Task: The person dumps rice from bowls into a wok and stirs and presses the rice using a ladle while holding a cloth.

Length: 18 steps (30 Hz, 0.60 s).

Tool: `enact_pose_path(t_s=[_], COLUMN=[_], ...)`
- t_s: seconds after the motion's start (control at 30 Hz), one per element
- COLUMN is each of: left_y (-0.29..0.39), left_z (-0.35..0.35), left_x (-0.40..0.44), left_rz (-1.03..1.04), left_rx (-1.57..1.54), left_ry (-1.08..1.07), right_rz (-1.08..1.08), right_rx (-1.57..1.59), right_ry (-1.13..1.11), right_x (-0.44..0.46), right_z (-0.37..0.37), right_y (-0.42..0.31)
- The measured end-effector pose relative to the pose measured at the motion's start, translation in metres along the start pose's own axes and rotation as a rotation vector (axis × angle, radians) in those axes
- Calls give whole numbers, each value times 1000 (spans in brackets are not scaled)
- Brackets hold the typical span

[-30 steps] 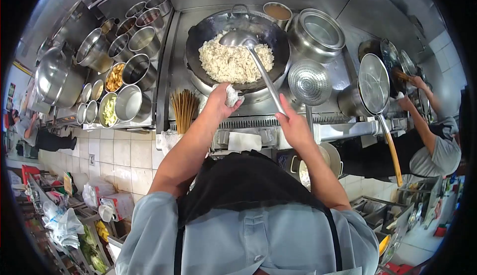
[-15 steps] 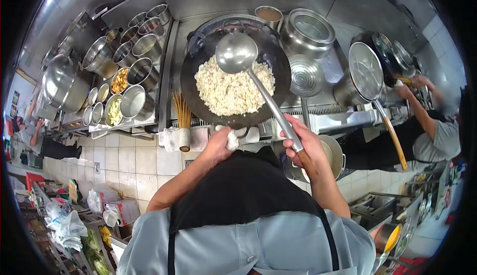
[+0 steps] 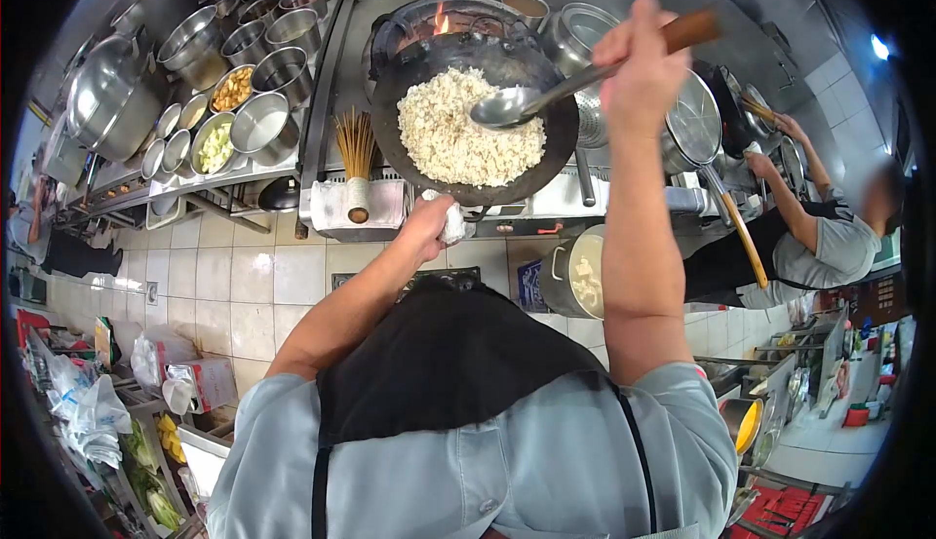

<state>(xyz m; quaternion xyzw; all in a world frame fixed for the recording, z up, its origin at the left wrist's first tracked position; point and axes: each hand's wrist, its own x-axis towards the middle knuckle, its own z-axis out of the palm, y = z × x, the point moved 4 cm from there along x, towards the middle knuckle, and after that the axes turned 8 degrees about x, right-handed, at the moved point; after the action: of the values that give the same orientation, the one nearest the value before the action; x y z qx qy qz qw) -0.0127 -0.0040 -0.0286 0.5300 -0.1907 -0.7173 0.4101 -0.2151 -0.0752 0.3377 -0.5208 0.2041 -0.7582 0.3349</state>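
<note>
My left hand (image 3: 429,229) is closed around a white cloth (image 3: 454,224) at the near rim of a dark wok (image 3: 562,141), where its handle is. A mound of pale rice (image 3: 453,139) fills the wok's middle. My right hand (image 3: 643,76), raised to the right of the wok, grips the wooden-ended handle of a steel ladle (image 3: 503,108). The ladle's bowl hangs over or touches the right part of the rice; I cannot tell which. Flames (image 3: 442,22) show behind the wok's far edge, above the burner.
A bamboo wok brush (image 3: 356,164) lies left of the wok. Metal containers (image 3: 283,71) and bowls of diced food (image 3: 234,89) crowd the left counter. On the right are a skimmer (image 3: 589,125), a strainer (image 3: 694,115), a pot (image 3: 573,276) below and a co-worker (image 3: 829,237).
My right hand has lifted up and away from my body, swinging the ladle's handle upward. The wok has tipped or shifted towards me, and flames now show behind it.
</note>
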Motion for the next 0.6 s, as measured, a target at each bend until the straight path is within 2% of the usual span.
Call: enact_pose_path(t_s=[0.03,0.13,0.17,0.2,0.23,0.27,0.33,0.4,0.43,0.53,0.6], left_y=[6,7,7,10,10,10,-1,1,1,-7,-12], left_z=[4,6,5,7,8,9,2,4,3,-2,-3], left_x=[-4,-7,-8,-8,-10,-12,-9,1,4,13,14], left_rz=[7,13,13,19,24,35,58,79,87,122,121], left_rx=[0,5,13,6,-6,-21,-7,-13,16,4,-22], left_ry=[-8,13,23,1,-18,-33,-8,24,-91,-29,-18], right_rz=[-42,-37,-86,153,216,209,296,220,192,83,102], right_rx=[2,83,-26,-337,-24,-7,25,35,37,16,-145], right_ry=[-14,-126,-105,132,-14,-51,-7,-106,-152,-79,-82], right_x=[5,-2,-10,-26,-40,-26,7,26,27,23,26], right_z=[20,33,23,16,2,0,23,60,70,65,45], right_y=[-28,-44,-5,50,105,118,97,38,25,48,129])
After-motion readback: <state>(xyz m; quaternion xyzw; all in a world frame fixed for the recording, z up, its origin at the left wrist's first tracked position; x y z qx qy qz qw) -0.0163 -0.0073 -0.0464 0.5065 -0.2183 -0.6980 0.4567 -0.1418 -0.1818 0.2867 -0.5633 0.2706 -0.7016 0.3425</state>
